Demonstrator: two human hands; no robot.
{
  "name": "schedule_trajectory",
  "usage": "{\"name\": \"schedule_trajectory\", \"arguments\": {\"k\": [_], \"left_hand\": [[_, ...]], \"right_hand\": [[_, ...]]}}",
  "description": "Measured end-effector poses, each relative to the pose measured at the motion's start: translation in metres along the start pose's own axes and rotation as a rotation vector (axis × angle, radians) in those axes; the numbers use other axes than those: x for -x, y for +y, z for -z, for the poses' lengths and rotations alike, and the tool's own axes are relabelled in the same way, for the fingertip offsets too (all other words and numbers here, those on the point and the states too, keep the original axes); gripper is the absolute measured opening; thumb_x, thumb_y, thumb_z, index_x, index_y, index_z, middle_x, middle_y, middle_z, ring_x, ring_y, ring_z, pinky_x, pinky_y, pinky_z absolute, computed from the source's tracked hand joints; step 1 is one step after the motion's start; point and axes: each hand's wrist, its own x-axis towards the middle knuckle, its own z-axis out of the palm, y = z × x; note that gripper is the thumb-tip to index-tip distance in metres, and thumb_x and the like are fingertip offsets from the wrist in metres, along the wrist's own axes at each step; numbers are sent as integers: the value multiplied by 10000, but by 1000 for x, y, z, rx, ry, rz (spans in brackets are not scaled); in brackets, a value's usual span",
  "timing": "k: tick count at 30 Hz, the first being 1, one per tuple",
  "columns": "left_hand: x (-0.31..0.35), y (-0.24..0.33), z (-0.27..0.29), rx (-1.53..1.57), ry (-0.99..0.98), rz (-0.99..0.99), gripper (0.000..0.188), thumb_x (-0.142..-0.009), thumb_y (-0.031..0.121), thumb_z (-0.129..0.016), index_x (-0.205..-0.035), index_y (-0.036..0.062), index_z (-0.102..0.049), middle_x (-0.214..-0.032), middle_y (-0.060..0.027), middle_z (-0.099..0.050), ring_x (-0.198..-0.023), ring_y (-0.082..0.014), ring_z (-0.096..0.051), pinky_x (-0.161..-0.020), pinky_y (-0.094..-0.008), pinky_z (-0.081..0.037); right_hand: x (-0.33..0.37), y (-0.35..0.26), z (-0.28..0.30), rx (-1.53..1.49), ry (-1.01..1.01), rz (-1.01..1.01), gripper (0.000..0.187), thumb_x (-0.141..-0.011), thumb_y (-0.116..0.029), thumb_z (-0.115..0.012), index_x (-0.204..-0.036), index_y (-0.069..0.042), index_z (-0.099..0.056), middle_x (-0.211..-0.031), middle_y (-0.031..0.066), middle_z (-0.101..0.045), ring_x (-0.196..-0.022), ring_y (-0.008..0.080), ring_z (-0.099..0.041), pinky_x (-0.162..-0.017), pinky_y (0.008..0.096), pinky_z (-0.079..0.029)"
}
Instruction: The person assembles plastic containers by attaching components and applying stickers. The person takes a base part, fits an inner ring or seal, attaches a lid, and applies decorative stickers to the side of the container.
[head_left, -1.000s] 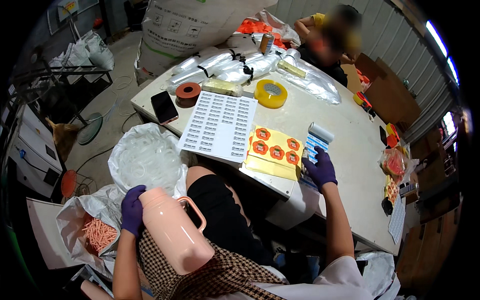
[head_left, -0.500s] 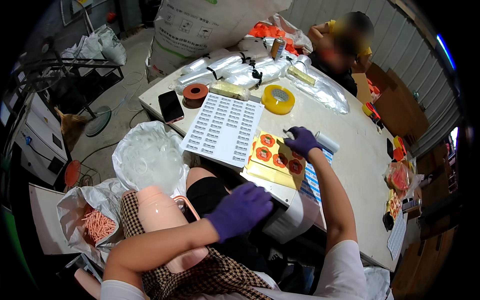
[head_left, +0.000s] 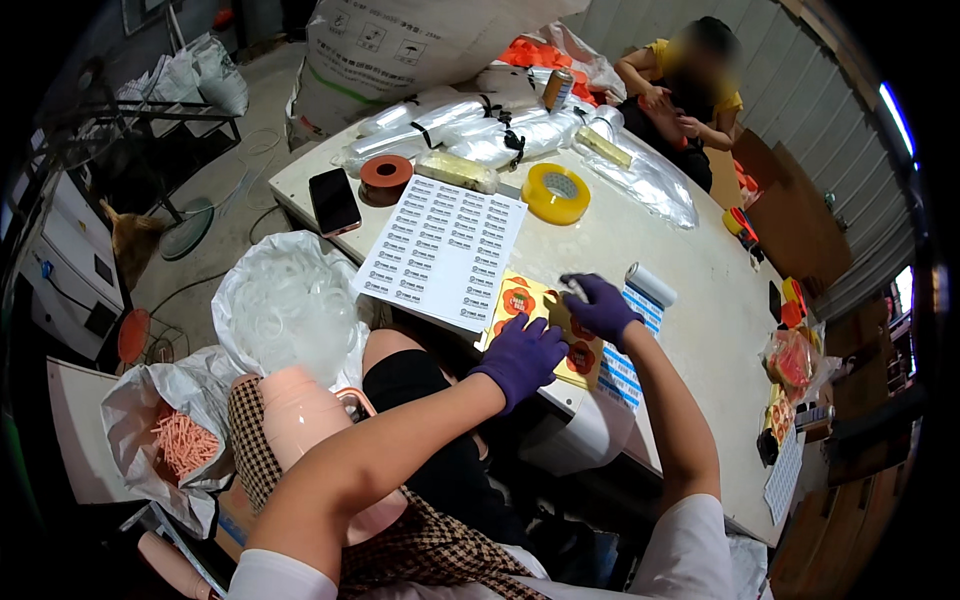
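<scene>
My left hand (head_left: 520,362), in a purple glove, lies over a yellow sheet of stickers (head_left: 508,301) at the table's near edge, its fingers stretched out. Red flower-shaped stickers cover the sheet, partly hidden by both hands. At the sheet's right side is my right hand (head_left: 602,310), also gloved in purple. Its fingers are bent together around something small and whitish that I cannot make out. A pink bottle (head_left: 302,415) with a loop handle rests on my lap, leaning under my left forearm.
White label sheet (head_left: 445,250), yellow tape roll (head_left: 556,194), brown-red roll (head_left: 386,180) and phone (head_left: 334,201) lie on the table. A blue-white label roll (head_left: 650,286) is right. Bags of clear rings (head_left: 290,325) and pink sticks (head_left: 185,445) stand left. Another person (head_left: 690,90) sits opposite.
My left hand has moved up and right from above my lap onto the sticker sheet. My right hand has dropped slightly toward the sheet. The person opposite has raised their hands into view.
</scene>
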Motion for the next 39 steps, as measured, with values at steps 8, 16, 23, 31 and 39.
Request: {"name": "schedule_trajectory", "arguments": {"k": [8, 16, 23, 31, 39], "left_hand": [[-4, 13, -3, 27, -14, -118, 443, -837, 289, -690, -1239, 111, -632, -1261, -49, -623, -1197, -220, -561, -1018, -386, -421], [-3, 14, -10, -4, -15, -114, 399, -888, 295, -662, -1246, 122, -626, -1266, -70, -635, -1213, -238, -563, -1068, -414, -400], [-4, 12, -17, 12, 62, -126, 392, -883, 284, -663, -1238, 120, -628, -1263, -88, -635, -1212, -245, -562, -1075, -425, -398], [-3, 15, -17, 45, 167, -87, 302, -835, 153, -599, -1124, 94, -661, -1103, -91, -663, -1074, -264, -610, -982, -418, -450], [198, 88, 90, 334, 175, -282, 321, -850, 202, -602, -1123, 43, -656, -1045, -125, -679, -968, -287, -655, -994, -445, -480]], "right_hand": [[101, 25, -5, 651, 274, 14, 517, -903, -433, -684, -1368, -230, -583, -937, 70, -649, -785, 263, -688, -605, 403, -550], [114, 40, -38, 535, 537, 241, 182, -890, -303, -711, -1003, -172, -765, -846, 46, -635, -680, 230, -652, -553, 365, -535], [101, 37, -29, 493, 453, 179, 226, -904, -299, -687, -1102, -212, -752, -883, 88, -649, -771, 239, -668, -618, 371, -538], [55, 21, 65, -613, 777, -4, 422, -1028, -212, -577, -1416, -48, -574, -851, -64, -561, -745, 23, -461, -665, 191, -411], [142, -157, -85, -197, 347, 686, 435, -750, -28, -707, -1184, -51, -710, -932, 145, -642, -822, 282, -647, -743, 363, -529]]}}
